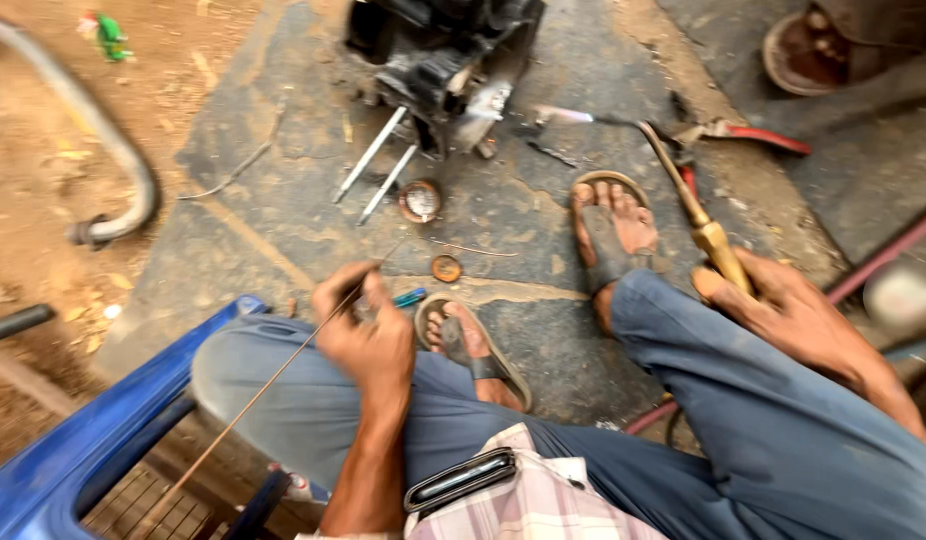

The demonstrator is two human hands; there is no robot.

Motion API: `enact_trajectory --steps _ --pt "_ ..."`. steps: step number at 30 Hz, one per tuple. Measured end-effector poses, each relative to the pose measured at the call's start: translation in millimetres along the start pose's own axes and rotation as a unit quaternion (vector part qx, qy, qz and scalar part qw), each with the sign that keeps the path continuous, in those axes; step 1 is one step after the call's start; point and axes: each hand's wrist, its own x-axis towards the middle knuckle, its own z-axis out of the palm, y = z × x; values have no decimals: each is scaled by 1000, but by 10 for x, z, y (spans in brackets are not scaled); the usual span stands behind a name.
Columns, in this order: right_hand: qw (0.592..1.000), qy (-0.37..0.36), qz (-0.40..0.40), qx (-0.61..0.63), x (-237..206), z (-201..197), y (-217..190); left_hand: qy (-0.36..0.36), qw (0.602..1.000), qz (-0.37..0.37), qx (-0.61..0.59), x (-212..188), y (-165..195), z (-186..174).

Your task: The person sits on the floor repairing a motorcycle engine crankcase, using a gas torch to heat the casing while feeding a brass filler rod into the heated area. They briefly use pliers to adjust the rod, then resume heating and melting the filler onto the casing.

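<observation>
Down on the stained concrete floor [283, 220], the person sat on a blue seat [73, 430] with knees apart; the left hand [368, 335] was clenched around a thin metal rod [273, 375], fingers wrapped tight near its upper end, the rod slanting back past the left knee, seemingly so its tip could be fed forward; the right hand [783, 310] grasped the brass handle of a torch [698, 215], whose neck pointed away toward a dark engine part [443, 50] standing on the floor ahead, probably to keep the tip well clear of the sandalled feet [608, 235]; two pale metal bars [378, 165] lay just beside that part, near a small round cap [420, 200]; red-handled pliers [753, 132] lay beyond the torch; a green scrap of wrapper [110, 35] sat on the dirt at far left, its print too blurred to tell.
</observation>
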Motion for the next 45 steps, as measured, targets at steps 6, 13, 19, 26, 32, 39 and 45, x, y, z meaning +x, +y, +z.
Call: enact_trajectory --steps 6,13,19,26,32,39,45 --pt "995 45 -33 -86 219 65 -453 -47 979 95 -172 4 534 17" --pt "989 54 -56 -125 537 127 -988 -46 972 83 -214 308 238 729" --pt "994 2 8 -110 568 -14 -1300 -25 972 71 -224 347 45 827" --pt "989 14 18 -146 564 -27 -1486 -49 985 42 -158 309 -12 828" --pt "969 0 87 -233 536 105 -1498 -52 986 32 -153 235 -51 850" --pt "972 1 85 -219 455 25 -1494 -45 991 51 -119 195 -39 782" --pt "977 10 65 -201 546 30 -1421 -36 993 67 -85 200 -43 823"
